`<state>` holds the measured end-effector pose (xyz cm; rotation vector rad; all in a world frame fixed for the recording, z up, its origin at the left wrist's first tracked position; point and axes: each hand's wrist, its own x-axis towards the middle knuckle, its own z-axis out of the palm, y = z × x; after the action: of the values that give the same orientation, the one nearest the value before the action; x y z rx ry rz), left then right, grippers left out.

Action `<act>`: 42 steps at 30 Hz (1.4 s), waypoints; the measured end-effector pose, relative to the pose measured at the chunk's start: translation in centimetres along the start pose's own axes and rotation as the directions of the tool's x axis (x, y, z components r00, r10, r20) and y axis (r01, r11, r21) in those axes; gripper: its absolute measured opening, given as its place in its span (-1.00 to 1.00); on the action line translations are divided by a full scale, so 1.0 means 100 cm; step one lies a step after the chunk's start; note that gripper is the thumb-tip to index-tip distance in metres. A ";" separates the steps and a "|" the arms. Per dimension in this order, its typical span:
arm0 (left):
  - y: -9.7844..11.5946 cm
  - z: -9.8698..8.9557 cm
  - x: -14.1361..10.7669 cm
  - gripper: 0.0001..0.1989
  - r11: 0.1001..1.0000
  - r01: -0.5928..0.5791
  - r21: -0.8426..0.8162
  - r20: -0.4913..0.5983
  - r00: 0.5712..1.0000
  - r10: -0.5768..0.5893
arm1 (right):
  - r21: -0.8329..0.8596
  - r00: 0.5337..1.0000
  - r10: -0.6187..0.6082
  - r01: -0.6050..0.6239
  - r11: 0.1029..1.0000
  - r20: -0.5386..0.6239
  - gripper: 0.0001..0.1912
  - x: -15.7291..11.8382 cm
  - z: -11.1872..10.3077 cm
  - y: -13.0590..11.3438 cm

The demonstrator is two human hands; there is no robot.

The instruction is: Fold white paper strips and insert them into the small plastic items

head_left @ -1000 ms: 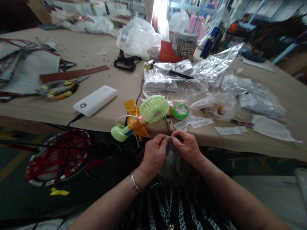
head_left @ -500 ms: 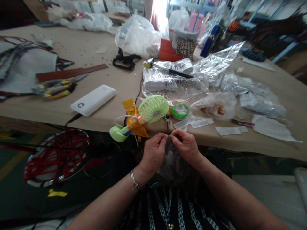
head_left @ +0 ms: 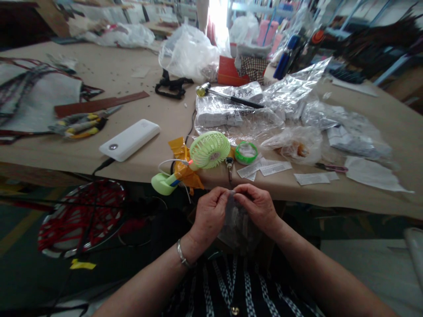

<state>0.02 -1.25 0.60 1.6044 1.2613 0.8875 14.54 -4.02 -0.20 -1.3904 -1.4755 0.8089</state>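
Observation:
My left hand (head_left: 211,209) and my right hand (head_left: 256,203) meet in front of my body, just off the table's front edge. Thumb and forefinger of each are pinched together on a thin grey piece (head_left: 232,193), too small to name. Under the hands hangs or lies a see-through plastic bag (head_left: 239,224) with pale contents; whether the piece belongs to it I cannot tell. Right ahead of the fingertips, a slim metal-tipped tool (head_left: 229,165) lies at the table edge. Near it is a round green tub (head_left: 246,152) with white stuff inside.
A green handheld fan (head_left: 209,149) is taped at the edge, left of the tool. Further left lie a white power bank (head_left: 130,140) and pliers (head_left: 82,125). A small hammer (head_left: 231,97) rests on plastic-wrapped packets (head_left: 218,115). Paper strips (head_left: 274,167) lie to the right.
The fingertips have moved slightly apart, and more of the grey piece shows between them. The whole view has shifted a little; the table things lie as before.

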 end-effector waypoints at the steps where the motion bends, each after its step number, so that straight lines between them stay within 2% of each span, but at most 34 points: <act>1: -0.002 0.000 -0.002 -0.77 1.000 0.018 0.005 0.011 1.000 -0.018 | 0.000 1.000 -0.005 0.005 1.000 0.009 -0.86 -0.006 -0.003 0.001; 4: -0.013 -0.002 -0.006 -0.72 0.994 0.085 0.068 0.066 0.994 -0.089 | -0.087 0.999 -0.052 0.052 0.995 0.006 -0.88 -0.024 -0.021 0.003; 6: -0.028 -0.004 -0.007 -0.70 0.980 0.133 0.149 0.122 0.981 -0.152 | -0.182 0.996 -0.094 0.090 0.979 -0.012 -0.90 -0.035 -0.043 0.005; 10: -0.065 -0.007 0.000 -0.53 0.922 0.125 0.367 0.204 0.956 -0.210 | -0.439 0.970 -0.167 0.074 0.896 -0.176 -0.88 -0.041 -0.112 0.011; 12: -0.079 -0.010 0.001 -0.52 0.908 0.086 0.410 0.287 0.933 -0.218 | -0.609 0.940 -0.218 0.015 0.793 -0.262 -0.85 -0.036 -0.153 0.017; 13: -0.084 -0.013 0.000 -0.52 0.902 0.089 0.424 0.302 0.924 -0.233 | -0.704 0.930 -0.236 -0.034 0.709 -0.283 -0.84 -0.032 -0.174 0.022; 14: -0.087 -0.016 -0.001 -0.53 0.893 0.101 0.439 0.302 0.919 -0.252 | -0.795 0.936 -0.230 -0.078 0.602 -0.265 -0.81 -0.026 -0.193 0.027; 15: -0.088 -0.019 -0.003 -0.55 0.886 0.114 0.450 0.291 0.919 -0.267 | -0.820 0.942 -0.216 -0.096 0.564 -0.258 -0.79 -0.020 -0.211 0.032; 18: -0.088 -0.032 -0.009 -0.65 0.875 0.142 0.462 0.236 0.932 -0.276 | -0.852 0.969 -0.150 -0.094 0.514 -0.197 -0.78 -0.001 -0.250 0.049; 21: -0.084 -0.045 -0.014 -0.70 0.891 0.131 0.436 0.177 0.958 -0.227 | -0.854 0.995 -0.067 -0.027 0.519 -0.073 -0.82 0.012 -0.269 0.062; 24: -0.075 -0.059 -0.018 -0.72 0.908 0.065 0.414 0.088 0.990 -0.111 | -0.856 1.000 -0.027 0.013 0.516 -0.001 -0.82 0.020 -0.280 0.076; 26: -0.066 -0.066 -0.018 -0.73 0.919 -0.031 0.393 0.030 0.999 0.021 | -0.842 0.999 -0.022 0.034 0.538 0.026 -0.82 0.024 -0.287 0.085; 29: -0.045 -0.071 -0.015 -0.77 0.891 -0.269 0.365 0.010 0.958 0.285 | -0.841 0.999 0.010 -0.047 0.538 -0.049 -0.77 0.026 -0.298 0.091; 32: -0.024 -0.070 -0.005 -0.74 0.818 -0.413 0.401 0.051 0.901 0.430 | -0.826 0.981 -0.030 -0.145 0.545 -0.191 -0.74 0.021 -0.297 0.079; 35: -0.007 -0.064 0.006 -0.68 0.732 -0.431 0.528 0.157 0.897 0.414 | -0.789 0.935 -0.115 -0.211 0.577 -0.334 -0.67 0.012 -0.273 0.052; 36: -0.002 -0.061 0.008 -0.65 0.692 -0.420 0.588 0.199 0.904 0.379 | -0.768 0.934 -0.115 -0.204 0.608 -0.339 -0.67 0.008 -0.259 0.043; 39: 0.015 -0.049 0.012 -0.55 0.537 -0.377 0.755 0.284 0.926 0.250 | -0.696 0.970 -0.090 -0.098 0.711 -0.228 -0.73 -0.007 -0.211 0.020; 42: 0.032 -0.037 0.016 -0.44 0.414 -0.368 0.832 0.320 0.930 0.183 | -0.615 0.990 -0.111 0.031 0.788 -0.092 -0.80 -0.021 -0.166 0.011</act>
<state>-1.89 0.82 4.91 2.7385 1.4343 0.1614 30.17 -8.01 4.35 -1.8038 -1.7640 0.1698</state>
